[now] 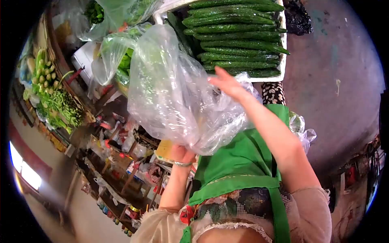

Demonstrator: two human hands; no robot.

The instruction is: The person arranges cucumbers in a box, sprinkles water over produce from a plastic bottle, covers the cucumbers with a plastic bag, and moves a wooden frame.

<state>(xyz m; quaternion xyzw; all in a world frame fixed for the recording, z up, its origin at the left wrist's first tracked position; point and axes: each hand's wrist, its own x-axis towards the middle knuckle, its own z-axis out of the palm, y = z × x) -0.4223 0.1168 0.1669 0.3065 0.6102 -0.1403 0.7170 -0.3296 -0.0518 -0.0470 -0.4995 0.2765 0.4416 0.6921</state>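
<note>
A large clear plastic bag (162, 81), puffed out and crinkled, spreads in front of my green apron (233, 160). My left hand (183, 154), with a bracelet at the wrist, is closed on the bag's lower edge; the bag partly hides its fingers. On the other side, my right hand (227, 84) is held over the bag's crumpled part with fingers stretched out, slightly blurred. Whether it touches the film I cannot tell. Just beyond it lie several long green cucumbers (239, 38), stacked in rows in a white foam box (282, 60).
Bagged green vegetables (125, 60) sit left of the box. Farther left is a heap of leafy greens (60, 101). Cluttered shelves (121, 174) stand at lower left. A black plastic bag (298, 18) lies on the grey floor (340, 81) at right.
</note>
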